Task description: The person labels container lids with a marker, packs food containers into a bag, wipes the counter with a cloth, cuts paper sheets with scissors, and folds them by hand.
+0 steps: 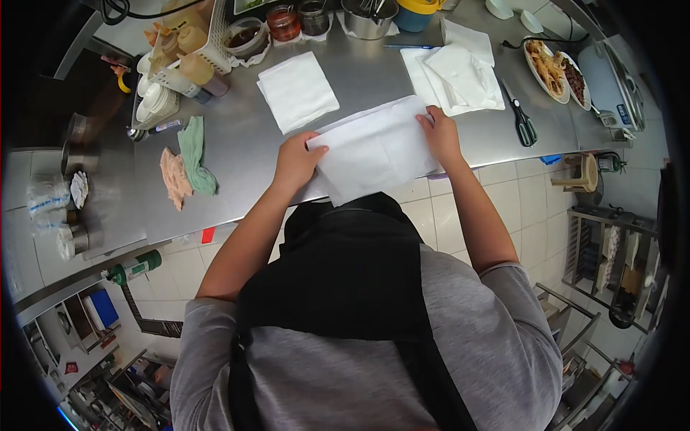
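Between my two hands I hold a white paper sheet [374,151], folded or layered, at the front edge of the steel counter. My left hand [296,159] grips its left edge, thumb on top. At the right edge my right hand [440,135] pinches the paper, with its thumb over the sheet. Just beyond lies a square stack of white paper [298,91]. To the right is a looser pile of white paper sheets [463,77], and past that, scissors with dark green handles [525,123].
A green cloth [194,154] and a pink cloth [175,178] lie at left, near a white basket [215,32] with bottles. Jars [284,23] and a metal pot [369,20] stand at the back. Two plates of food [548,72] sit at right.
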A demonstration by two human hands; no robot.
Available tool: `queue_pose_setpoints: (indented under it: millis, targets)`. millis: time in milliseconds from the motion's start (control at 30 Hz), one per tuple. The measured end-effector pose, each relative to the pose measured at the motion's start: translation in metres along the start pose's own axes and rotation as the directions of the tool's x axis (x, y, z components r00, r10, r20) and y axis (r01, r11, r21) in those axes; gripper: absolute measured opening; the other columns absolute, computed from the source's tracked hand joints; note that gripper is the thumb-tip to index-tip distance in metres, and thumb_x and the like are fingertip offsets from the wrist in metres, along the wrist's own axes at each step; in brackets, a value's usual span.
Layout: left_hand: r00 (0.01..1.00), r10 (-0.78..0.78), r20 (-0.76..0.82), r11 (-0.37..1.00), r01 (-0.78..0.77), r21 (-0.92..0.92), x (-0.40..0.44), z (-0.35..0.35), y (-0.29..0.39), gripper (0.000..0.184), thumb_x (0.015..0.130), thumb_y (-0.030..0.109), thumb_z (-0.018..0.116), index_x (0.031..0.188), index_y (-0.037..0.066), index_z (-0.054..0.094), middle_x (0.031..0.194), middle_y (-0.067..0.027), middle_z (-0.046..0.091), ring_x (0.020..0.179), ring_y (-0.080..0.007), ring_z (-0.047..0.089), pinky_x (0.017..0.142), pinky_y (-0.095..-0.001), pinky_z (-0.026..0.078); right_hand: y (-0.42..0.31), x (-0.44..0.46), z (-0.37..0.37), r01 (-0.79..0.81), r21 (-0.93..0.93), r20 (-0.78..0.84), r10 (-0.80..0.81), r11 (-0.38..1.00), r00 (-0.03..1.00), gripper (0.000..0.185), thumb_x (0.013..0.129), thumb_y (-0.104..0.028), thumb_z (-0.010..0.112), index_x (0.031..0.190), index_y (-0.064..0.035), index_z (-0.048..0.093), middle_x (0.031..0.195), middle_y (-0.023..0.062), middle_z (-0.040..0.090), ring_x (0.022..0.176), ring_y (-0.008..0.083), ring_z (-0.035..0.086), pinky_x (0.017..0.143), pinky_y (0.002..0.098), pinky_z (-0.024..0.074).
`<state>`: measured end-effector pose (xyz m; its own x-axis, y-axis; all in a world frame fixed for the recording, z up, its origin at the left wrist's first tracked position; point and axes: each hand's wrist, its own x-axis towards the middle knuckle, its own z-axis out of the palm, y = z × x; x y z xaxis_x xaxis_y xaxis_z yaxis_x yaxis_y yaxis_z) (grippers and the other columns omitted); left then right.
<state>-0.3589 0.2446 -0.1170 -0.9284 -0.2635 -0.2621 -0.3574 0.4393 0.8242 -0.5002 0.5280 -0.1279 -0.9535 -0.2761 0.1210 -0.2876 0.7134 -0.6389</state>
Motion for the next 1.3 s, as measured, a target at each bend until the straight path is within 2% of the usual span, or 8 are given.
queue_pose_setpoints:
  millis: [233, 300, 467, 567, 633, 733, 800, 1300]
  targets:
    - [0.980, 0.116, -0.164, 0.982, -0.088, 0.167, 0.006, 0.001, -0.001, 0.030, 0.079, 0.019, 0.073, 0.100, -0.001, 0.065, 0.074, -0.0104, 0.063, 0.066, -0.0201, 0.059, 0.063, -0.0315, 0.047, -0.004, 0.002, 0.008, 0.009, -0.133, -0.049, -0.015, 0.991, 0.999, 0.027, 0.088, -0.022, 0.065, 0.100, 0.0027, 0.061, 0.092, 0.0246, 0.066, 0.081, 0.0406, 0.065, 0.071, 0.0445, 0.0508]
    - [0.987, 0.050, -0.152, 0.987, -0.026, 0.158, 0.004, -0.003, 0.009, 0.033, 0.078, 0.018, 0.074, 0.101, -0.003, 0.064, 0.082, -0.0182, 0.066, 0.075, -0.0299, 0.065, 0.070, -0.0370, 0.050, -0.007, 0.004, 0.009, -0.005, -0.149, -0.049, -0.002, 0.989, 0.999, 0.027, 0.088, -0.022, 0.065, 0.099, 0.0027, 0.061, 0.091, 0.0247, 0.066, 0.081, 0.0406, 0.065, 0.071, 0.0447, 0.0510]
    - [0.982, 0.078, -0.171, 0.972, -0.036, 0.233, 0.008, -0.001, 0.002, 0.035, 0.077, 0.019, 0.076, 0.101, -0.002, 0.062, 0.081, -0.0148, 0.065, 0.073, -0.0277, 0.063, 0.069, -0.0360, 0.050, -0.005, 0.003, 0.014, -0.021, -0.218, -0.026, 0.016, 0.976, 1.000, 0.029, 0.088, -0.023, 0.065, 0.105, 0.0003, 0.059, 0.094, 0.0237, 0.066, 0.082, 0.0408, 0.064, 0.069, 0.0454, 0.0514]
    - [0.948, 0.197, -0.249, 0.940, -0.111, 0.322, 0.004, 0.000, 0.006, 0.033, 0.076, 0.019, 0.076, 0.100, 0.001, 0.062, 0.087, -0.0122, 0.063, 0.077, -0.0248, 0.061, 0.070, -0.0351, 0.049, -0.014, -0.006, 0.014, 0.042, -0.199, -0.112, -0.065, 0.979, 0.992, 0.038, 0.085, -0.023, 0.067, 0.118, -0.0067, 0.056, 0.109, 0.0186, 0.063, 0.093, 0.0354, 0.063, 0.074, 0.0438, 0.0500]
    - [0.906, 0.292, -0.308, 0.910, -0.164, 0.381, 0.007, -0.005, 0.015, 0.031, 0.076, 0.017, 0.076, 0.100, 0.002, 0.061, 0.094, -0.0126, 0.063, 0.083, -0.0255, 0.061, 0.073, -0.0357, 0.049, -0.029, -0.016, 0.013, 0.195, -0.465, -0.269, -0.348, 0.863, 0.898, 0.052, 0.082, -0.022, 0.068, 0.130, -0.0142, 0.050, 0.125, 0.0116, 0.054, 0.108, 0.0285, 0.056, 0.083, 0.0421, 0.0454]
    - [0.879, 0.428, -0.212, 0.842, -0.302, 0.447, 0.029, -0.017, 0.017, 0.025, 0.077, 0.013, 0.074, 0.097, 0.003, 0.062, 0.104, -0.0120, 0.061, 0.094, -0.0272, 0.060, 0.079, -0.0366, 0.049, -0.053, -0.038, 0.037, 0.572, -0.298, 0.040, -0.589, 0.764, 0.807, 0.062, 0.078, -0.020, 0.070, 0.135, -0.0176, 0.047, 0.137, 0.0068, 0.048, 0.123, 0.0268, 0.047, 0.094, 0.0444, 0.0397]
    - [0.811, 0.578, -0.092, 0.731, -0.465, 0.499, 0.056, -0.023, 0.009, 0.023, 0.078, 0.012, 0.072, 0.098, 0.004, 0.063, 0.104, -0.0110, 0.062, 0.095, -0.0298, 0.061, 0.081, -0.0370, 0.049, -0.068, -0.061, 0.051, 0.665, -0.155, 0.353, -0.588, 0.731, 0.728, 0.060, 0.086, -0.040, 0.062, 0.142, -0.0283, 0.042, 0.150, 0.0016, 0.036, 0.138, 0.0297, 0.034, 0.109, 0.0545, 0.0285]
    - [0.962, 0.260, 0.079, 0.905, -0.272, 0.326, 0.091, -0.047, 0.012, 0.015, 0.076, 0.014, 0.073, 0.089, 0.007, 0.075, 0.092, -0.0113, 0.071, 0.085, -0.0222, 0.067, 0.079, -0.0310, 0.051, -0.073, -0.074, 0.061, 0.678, -0.196, 0.443, -0.552, 0.708, 0.706, 0.062, 0.089, -0.056, 0.050, 0.146, -0.0335, 0.035, 0.156, -0.0034, 0.026, 0.144, 0.0299, 0.021, 0.113, 0.0590, 0.0166]
